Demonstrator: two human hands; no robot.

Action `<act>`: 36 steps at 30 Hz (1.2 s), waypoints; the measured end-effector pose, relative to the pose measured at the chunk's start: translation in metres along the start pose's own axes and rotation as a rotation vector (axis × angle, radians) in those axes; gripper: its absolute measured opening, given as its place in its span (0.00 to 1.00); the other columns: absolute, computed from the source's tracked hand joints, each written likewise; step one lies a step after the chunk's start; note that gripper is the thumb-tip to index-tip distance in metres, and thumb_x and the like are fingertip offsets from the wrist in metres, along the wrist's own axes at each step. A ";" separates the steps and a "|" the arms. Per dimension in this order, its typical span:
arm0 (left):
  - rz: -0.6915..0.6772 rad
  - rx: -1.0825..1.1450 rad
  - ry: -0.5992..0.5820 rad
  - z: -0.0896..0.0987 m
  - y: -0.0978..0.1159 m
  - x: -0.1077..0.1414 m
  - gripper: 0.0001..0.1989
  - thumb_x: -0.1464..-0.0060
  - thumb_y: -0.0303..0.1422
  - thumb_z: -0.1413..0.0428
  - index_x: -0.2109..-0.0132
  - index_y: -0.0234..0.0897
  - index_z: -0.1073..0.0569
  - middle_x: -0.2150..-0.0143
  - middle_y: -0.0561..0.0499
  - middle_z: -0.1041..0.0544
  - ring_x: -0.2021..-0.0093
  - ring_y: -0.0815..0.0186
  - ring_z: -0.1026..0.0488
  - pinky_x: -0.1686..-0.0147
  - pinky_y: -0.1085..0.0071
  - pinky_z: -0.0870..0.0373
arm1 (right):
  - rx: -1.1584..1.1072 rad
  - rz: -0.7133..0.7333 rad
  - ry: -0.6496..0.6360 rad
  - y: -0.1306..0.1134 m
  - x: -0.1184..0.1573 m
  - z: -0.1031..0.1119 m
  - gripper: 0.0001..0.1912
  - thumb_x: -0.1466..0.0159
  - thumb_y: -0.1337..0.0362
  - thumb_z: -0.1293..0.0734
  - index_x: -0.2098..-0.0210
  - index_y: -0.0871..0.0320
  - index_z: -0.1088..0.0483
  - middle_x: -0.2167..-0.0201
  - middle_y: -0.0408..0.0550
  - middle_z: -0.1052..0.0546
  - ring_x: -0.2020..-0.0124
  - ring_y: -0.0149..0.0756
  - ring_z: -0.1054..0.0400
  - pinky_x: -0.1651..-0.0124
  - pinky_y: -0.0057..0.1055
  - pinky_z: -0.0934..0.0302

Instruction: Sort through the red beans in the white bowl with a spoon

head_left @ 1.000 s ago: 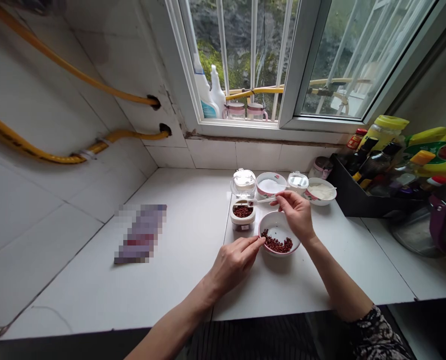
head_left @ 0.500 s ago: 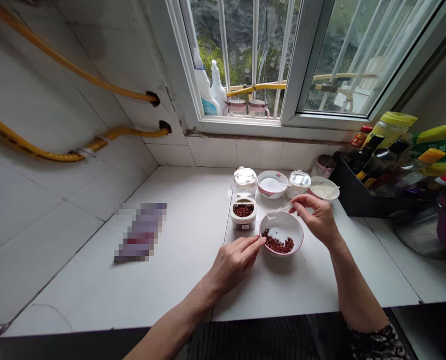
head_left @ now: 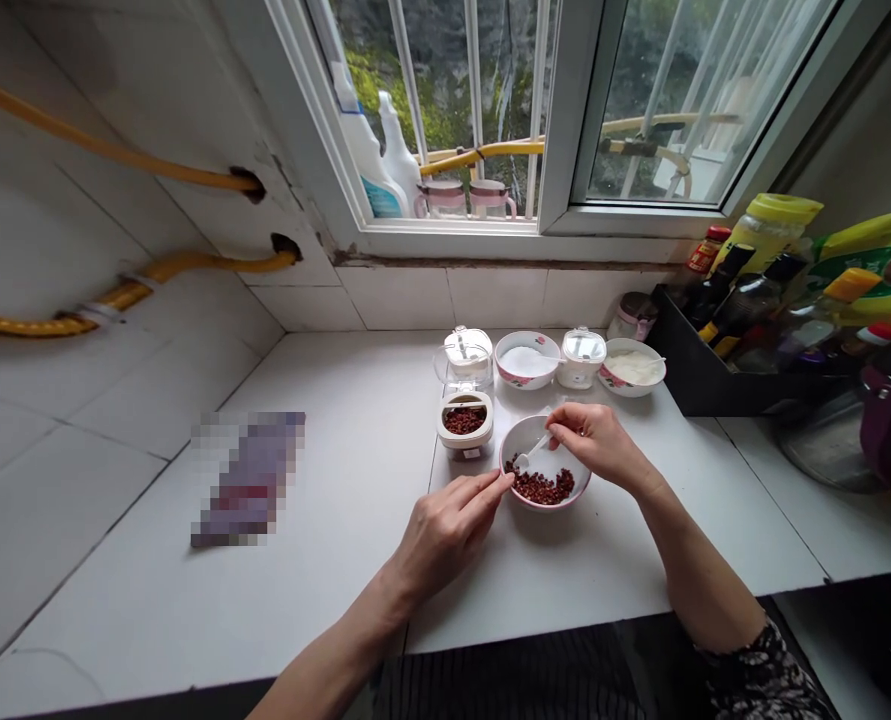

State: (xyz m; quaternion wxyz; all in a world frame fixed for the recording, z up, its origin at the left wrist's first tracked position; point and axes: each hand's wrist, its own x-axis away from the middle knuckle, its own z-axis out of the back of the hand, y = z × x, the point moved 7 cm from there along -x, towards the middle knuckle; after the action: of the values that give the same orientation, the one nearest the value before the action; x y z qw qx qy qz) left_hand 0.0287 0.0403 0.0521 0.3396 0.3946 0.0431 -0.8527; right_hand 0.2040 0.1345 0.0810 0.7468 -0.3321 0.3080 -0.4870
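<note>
Spoon pinched in right hand, handle end hidden; left hand touching bowl, grip unclear

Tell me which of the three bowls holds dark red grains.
The front bowl: the grains lie along its near side. The back-left bowl and back-right bowl hold pale contents.

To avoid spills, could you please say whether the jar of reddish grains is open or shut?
The jar is open: its clear lid stands raised, grains showing.

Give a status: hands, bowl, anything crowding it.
Left hand touching pink-rimmed bowl. Right hand pinching white spoon, tip inside bowl. Reddish-brown peppercorns in bowl. Open jar close on left.
</note>
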 end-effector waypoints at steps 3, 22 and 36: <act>-0.002 0.000 0.004 0.000 0.000 0.000 0.18 0.36 0.23 0.50 0.42 0.35 0.29 0.53 0.44 0.20 0.58 0.64 0.21 0.62 0.70 0.21 | -0.088 -0.050 0.022 0.006 -0.001 0.004 0.08 0.40 0.63 0.37 0.71 0.58 0.28 0.77 0.45 0.22 0.74 0.33 0.28 0.71 0.28 0.40; 0.005 0.016 0.023 0.001 0.000 -0.002 0.17 0.36 0.22 0.51 0.44 0.35 0.28 0.53 0.44 0.20 0.58 0.64 0.21 0.62 0.71 0.21 | -0.179 -0.112 0.000 0.011 -0.004 0.004 0.09 0.41 0.59 0.35 0.71 0.58 0.27 0.78 0.46 0.22 0.74 0.34 0.30 0.70 0.29 0.40; 0.033 0.045 0.007 -0.001 -0.002 -0.002 0.17 0.36 0.22 0.51 0.43 0.36 0.28 0.53 0.44 0.20 0.58 0.64 0.21 0.62 0.70 0.21 | -0.363 -0.206 -0.006 0.025 -0.009 0.008 0.13 0.47 0.55 0.30 0.72 0.59 0.28 0.80 0.46 0.23 0.76 0.35 0.29 0.74 0.29 0.41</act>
State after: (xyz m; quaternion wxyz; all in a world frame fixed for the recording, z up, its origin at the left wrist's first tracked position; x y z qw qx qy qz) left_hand 0.0291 0.0429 0.0527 0.3447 0.4058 0.0185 -0.8463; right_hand 0.2202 0.1525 0.0666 0.6218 -0.4923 0.3528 -0.4965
